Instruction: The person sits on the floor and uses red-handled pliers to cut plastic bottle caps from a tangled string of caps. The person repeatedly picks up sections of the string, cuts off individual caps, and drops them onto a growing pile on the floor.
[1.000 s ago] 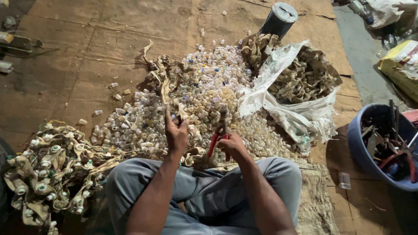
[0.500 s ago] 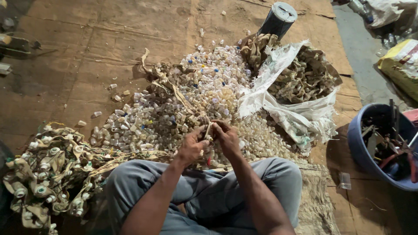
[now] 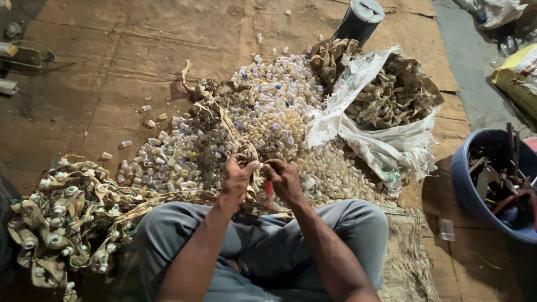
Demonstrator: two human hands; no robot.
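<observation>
Underfoot, brown cardboard sheeting (image 3: 112,67) covers the floor. Packages first: a torn white woven plastic sack (image 3: 380,145) lies open at 2 o'clock from the hands, holding tan crumpled strip scraps (image 3: 391,95). A yellow printed bag (image 3: 517,78) shows at the right edge, at 3 o'clock of the sack. A dark cylindrical can with a pale lid (image 3: 358,19) stands at 12 o'clock, just behind the sack.

Largest item on the floor: a wide heap of small whitish and clear plastic caps (image 3: 263,117), some with blue or yellow bits, spreading from 10 to 1 o'clock ahead of the hands. A tangle of tan strips with round sockets attached (image 3: 61,218) lies at 8 o'clock, beside the left knee of the grey trousers (image 3: 263,251). A blue round plastic tub (image 3: 475,184) with metal tools sits at 3 o'clock, well apart.

Both hands meet close together over the near edge of the heap. The left hand (image 3: 238,179) is clenched round a tan strip (image 3: 235,126) that trails away toward 11 o'clock across the caps. The right hand (image 3: 285,179) is closed; a red-handled tool (image 3: 268,189) shows just below it, and the grip on it cannot be told for certain.
</observation>
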